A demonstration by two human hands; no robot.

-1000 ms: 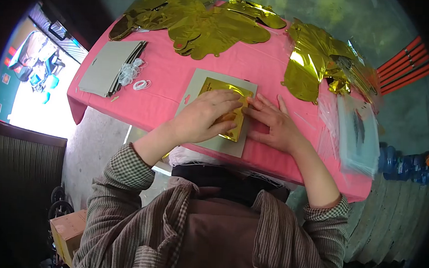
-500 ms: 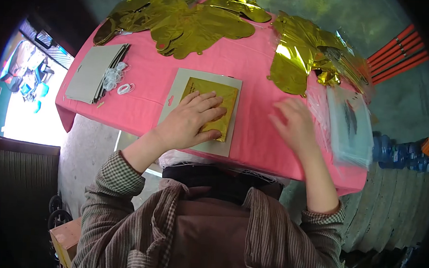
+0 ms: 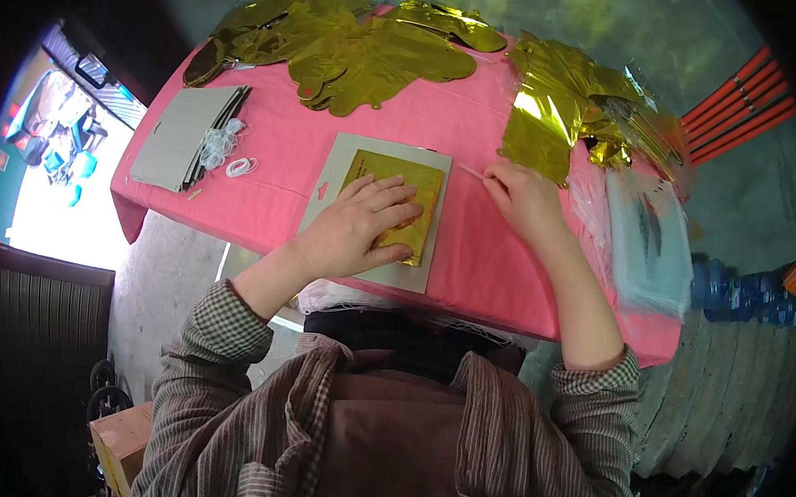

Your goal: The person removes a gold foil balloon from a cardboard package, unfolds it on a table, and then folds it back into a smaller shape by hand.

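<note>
My left hand [image 3: 361, 224] lies with fingers spread on a folded gold foil piece [image 3: 427, 180], which rests on a grey card [image 3: 335, 169] with a small hanging slot. To the right, my right hand [image 3: 522, 199] is closed in a pinch on a thin white straw [image 3: 471, 171], whose free end points left towards the card. Just right of that hand lies a bunch of pale thin straws [image 3: 589, 200]. Beside them sits a stack of clear plastic bags [image 3: 646, 243].
Gold foil sheets [image 3: 381, 59] cover the back of the pink table [image 3: 277, 152], with more gold foil [image 3: 550, 94] at back right. A stack of grey cards [image 3: 183, 138] and white string coils [image 3: 240, 166] are at left.
My right hand has moved slightly left and its fingers have closed on a thin white straw. My left hand keeps its place on the gold foil. The whole view has shifted slightly.
</note>
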